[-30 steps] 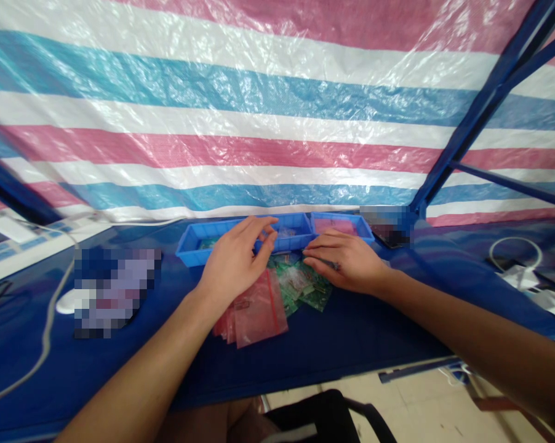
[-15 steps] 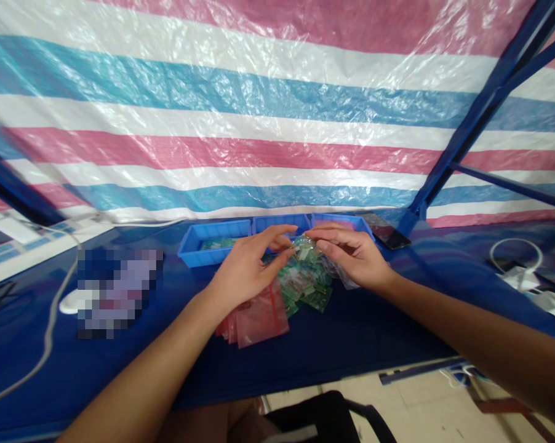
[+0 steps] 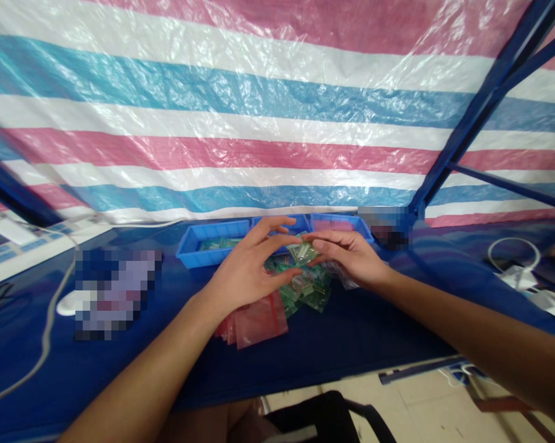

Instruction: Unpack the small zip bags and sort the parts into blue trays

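In the head view, my right hand [image 3: 354, 257] pinches a small clear green plastic bag [image 3: 301, 252] between thumb and fingers. My left hand [image 3: 244, 271] is just left of that bag, thumb and fingers spread apart with nothing in them. Below both hands lies a loose pile of green plastic bags [image 3: 312, 296]. Several flat red plastic bags [image 3: 261, 324] overlap on the blue table [image 3: 333, 351] under my left wrist. What the held bag contains is too small to make out.
Three blue bins stand along the back: a left bin [image 3: 189, 253] with green bags, a partly hidden middle bin [image 3: 300, 219], and a right bin [image 3: 363, 227] with something pink. A white cable [image 3: 51, 326] runs down the left side; white plugs [image 3: 520, 277] lie right.
My left hand has opened wider, its thumb dropping away from the green bag. My right hand still grips the bag, which shows more fully between the hands.
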Available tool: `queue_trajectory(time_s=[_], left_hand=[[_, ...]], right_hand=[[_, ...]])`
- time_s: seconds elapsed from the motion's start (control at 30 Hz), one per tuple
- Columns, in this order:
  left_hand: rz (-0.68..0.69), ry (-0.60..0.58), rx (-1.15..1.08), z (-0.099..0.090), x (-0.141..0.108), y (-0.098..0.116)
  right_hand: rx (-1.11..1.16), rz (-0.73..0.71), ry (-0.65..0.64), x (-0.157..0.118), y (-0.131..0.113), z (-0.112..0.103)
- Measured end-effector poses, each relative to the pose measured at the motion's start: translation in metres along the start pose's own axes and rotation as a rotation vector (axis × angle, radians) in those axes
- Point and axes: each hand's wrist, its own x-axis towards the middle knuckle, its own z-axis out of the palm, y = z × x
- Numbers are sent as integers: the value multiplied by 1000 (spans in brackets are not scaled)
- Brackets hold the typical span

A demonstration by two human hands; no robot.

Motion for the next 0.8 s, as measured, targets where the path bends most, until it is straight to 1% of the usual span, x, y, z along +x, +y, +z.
queue_trajectory(time_s=[0.1,0.2,0.27,0.33,0.4,0.47,0.53,0.6,0.7,0.8], left_hand=[[41,-12,26,-1,-1,-2],[42,22,26,-1,0,-1],[-3,53,34,-2,0,1],[-80,89,62,-1,1,2],[-167,128,66,-1,0,2],[-243,155,13,0,0,2],[-296,170,-64,1,1,1],[-330,181,-118,2,1,0],[-356,170,-166,3,1,-1],[-367,123,-203,4,0,-1]], right_hand=[[115,64,-32,-1,-5,2],[151,89,-85,-2,-9,4],[140,88,-135,-2,-10,3],[104,78,-144,-3,-8,2],[39,56,-100,-3,-7,2],[-33,7,-36,-2,-6,2],[-101,-63,11,-2,-9,3],[-153,-135,20,-3,-13,4],[-198,-185,-38,-5,-18,5],[-189,-131,-104,-8,-18,5]])
